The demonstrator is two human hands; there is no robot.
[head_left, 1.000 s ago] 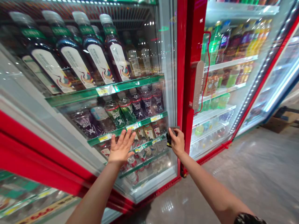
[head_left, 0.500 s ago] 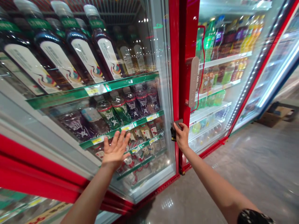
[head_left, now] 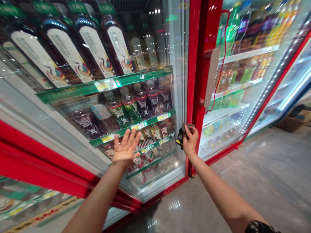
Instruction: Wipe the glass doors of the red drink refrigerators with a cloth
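Note:
My left hand [head_left: 125, 149] is spread flat, palm toward the glass door [head_left: 167, 155] of a red-framed drinks cooler, and appears to rest on it. Behind it show shelves of bottled drinks. In my right hand [head_left: 190, 142] I grip a small dark grey and black item with a yellow edge [head_left: 180, 137], its exact kind unclear. It sits against the right side of the door, beside the red frame [head_left: 193, 81]. Large dark bottles [head_left: 119, 48] with white labels fill the upper shelf. Smaller purple and green bottles [head_left: 131, 106] stand below them.
A second lit cooler [head_left: 243, 87] with soft drinks stands to the right. A white power strip [head_left: 211, 77] with a red cord [head_left: 223, 58] hangs on the frame between. Cardboard boxes [head_left: 291, 121] lie farther right on the grey floor [head_left: 262, 168].
My view has shifted, so the coolers sit farther right in the picture. My right hand, with the dark item, has moved slightly left from the red frame. My left hand stays spread against the glass.

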